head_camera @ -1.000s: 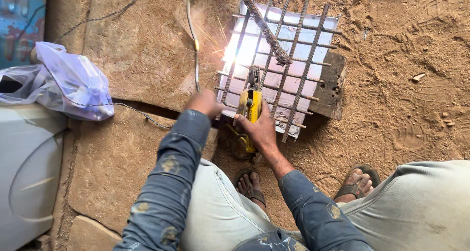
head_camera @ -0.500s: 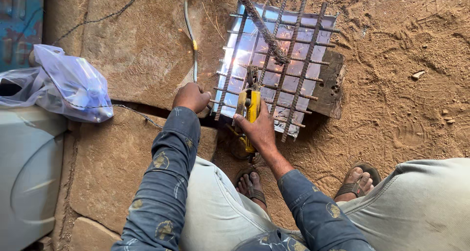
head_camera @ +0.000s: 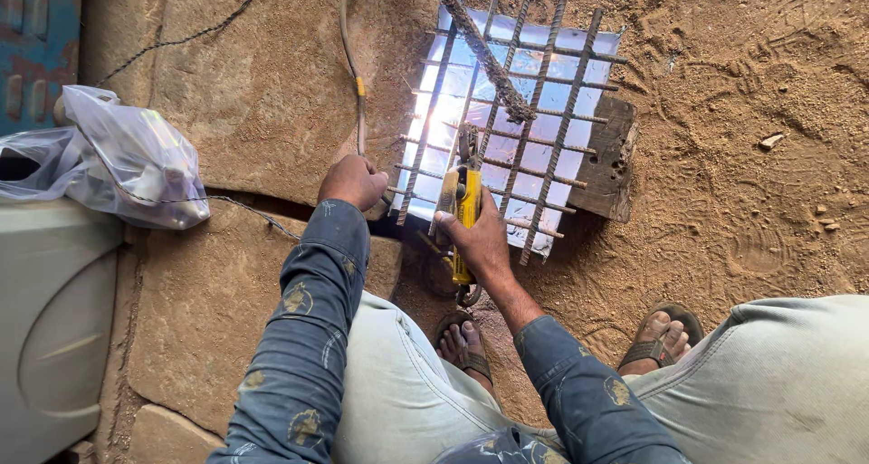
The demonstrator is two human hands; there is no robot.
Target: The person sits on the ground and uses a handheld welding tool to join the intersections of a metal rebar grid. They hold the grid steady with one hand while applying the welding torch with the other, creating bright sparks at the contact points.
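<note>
Sandy ground, frame centre: right hand (head_camera: 480,238) clenches yellow angle grinder (head_camera: 463,212) on rusty rebar grid (head_camera: 516,129) (cut unfinished); left hand (head_camera: 351,181) grips grid's edge.

Right hand (head_camera: 480,238) gripping yellow angle grinder (head_camera: 464,212) over rebar grid (head_camera: 516,129), left hand (head_camera: 353,181) at its nine o'clock holding hose (head_camera: 359,111), plastic bag (head_camera: 118,161) farther at nine o'clock
</note>
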